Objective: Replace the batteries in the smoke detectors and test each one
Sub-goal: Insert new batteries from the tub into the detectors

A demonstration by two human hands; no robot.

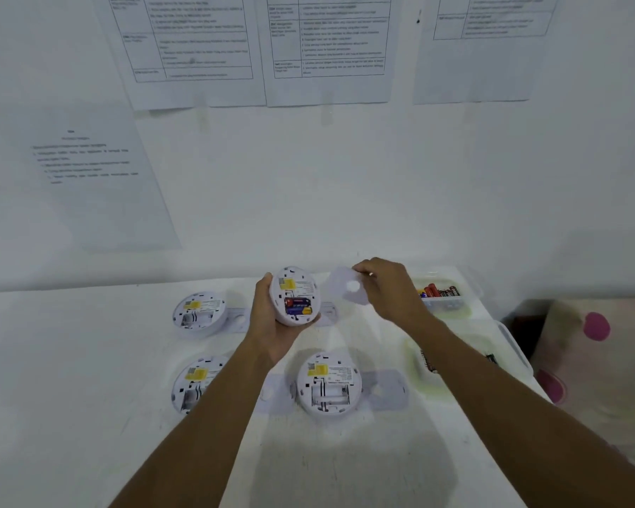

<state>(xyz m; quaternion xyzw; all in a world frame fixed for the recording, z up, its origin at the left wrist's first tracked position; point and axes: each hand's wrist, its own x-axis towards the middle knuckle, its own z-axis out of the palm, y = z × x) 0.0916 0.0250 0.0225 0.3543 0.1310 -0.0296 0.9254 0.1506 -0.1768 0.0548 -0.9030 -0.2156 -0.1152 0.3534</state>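
The left hand [272, 324] is clamped around 1 smoke detector [296, 295], held up off the white table [88, 361] with its back facing the camera and batteries seated in its bay. The right hand [389, 287] pinches a thin white mounting plate [347, 286] by its edge, just beside the detector but not yet touching it. The likeliest slip is misalignment: if the plate meets the back off its tabs, it may not lock and could drop away once the unit is turned over for testing. The plate is held only at the edge, so it could twist or fall on contact. 3 other detectors [329, 384] lie on the table with bays that look empty, their plates beside them, so mixing up finished and unfinished units is a risk. Fresh and spent cells could also be confused, since a tray of batteries [442, 293] sits near the right hand and a second tray [510, 342] lies under the right forearm, its contents mostly hidden.
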